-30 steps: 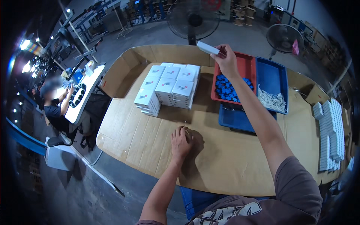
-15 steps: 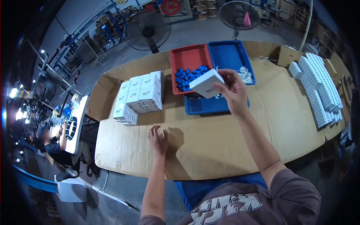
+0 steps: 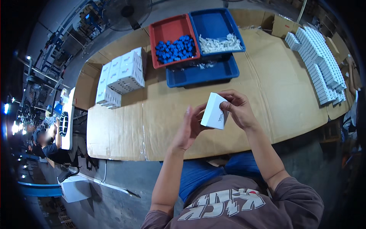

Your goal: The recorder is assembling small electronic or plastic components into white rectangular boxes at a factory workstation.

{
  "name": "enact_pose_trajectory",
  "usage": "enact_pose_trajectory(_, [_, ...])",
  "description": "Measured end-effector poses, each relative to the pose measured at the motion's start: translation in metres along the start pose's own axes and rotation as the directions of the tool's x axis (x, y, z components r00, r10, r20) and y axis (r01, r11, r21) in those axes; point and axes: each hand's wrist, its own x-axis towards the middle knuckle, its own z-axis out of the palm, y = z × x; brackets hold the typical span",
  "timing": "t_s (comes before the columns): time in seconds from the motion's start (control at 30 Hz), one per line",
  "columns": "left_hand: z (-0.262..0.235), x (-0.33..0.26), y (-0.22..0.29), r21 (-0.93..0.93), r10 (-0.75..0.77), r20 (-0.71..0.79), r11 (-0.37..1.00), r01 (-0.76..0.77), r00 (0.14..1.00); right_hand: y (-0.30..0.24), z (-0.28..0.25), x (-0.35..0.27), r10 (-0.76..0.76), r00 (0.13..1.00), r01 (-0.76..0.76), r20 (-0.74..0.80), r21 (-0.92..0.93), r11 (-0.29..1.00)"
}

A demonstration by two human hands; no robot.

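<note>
Two hands holding a small white box above a cardboard-covered tabletop, left hand cupping its near side, right hand pinching its top edge, red tray of blue caps beyond, stacked white boxes to the left.

Small box between both hands above the table (trays behind, stacked boxes far left).
</note>
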Motion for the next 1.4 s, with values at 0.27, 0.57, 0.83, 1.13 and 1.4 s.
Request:
enact_pose_trajectory(0.27, [0.0,-0.016,-0.086,-0.041,-0.129,-0.167,0.991,0.124,0.977,0.033,0.001,-0.059,0.097,0.988,-0.122,-0.121,-0.225,0.967])
enact_pose_trajectory(0.57, [0.03,-0.039,-0.101,-0.264,-0.166,-0.255,0.96,0.097,0.953,0.03,0.009,-0.093,-0.221,0.931,0.363,0.289,-0.686,0.631])
enact_pose_trajectory(0.83, [0.056,-0.053,-0.098,-0.178,-0.12,-0.333,0.982,0.063,0.935,0.051,0.007,-0.1,-0.356,0.85,0.525,0.389,-0.692,0.496])
enact_pose_trajectory(1.13, [0.058,-0.052,-0.109,-0.205,-0.113,-0.407,0.978,0.03,0.906,0.064,0.012,-0.105,-0.427,0.825,0.552,0.371,-0.69,0.468])
enact_pose_trajectory(1.4, [0.059,-0.049,-0.116,-0.163,-0.051,-0.428,0.986,-0.021,0.902,0.075,0.012,-0.104,-0.51,0.784,0.583,0.354,-0.702,0.408])
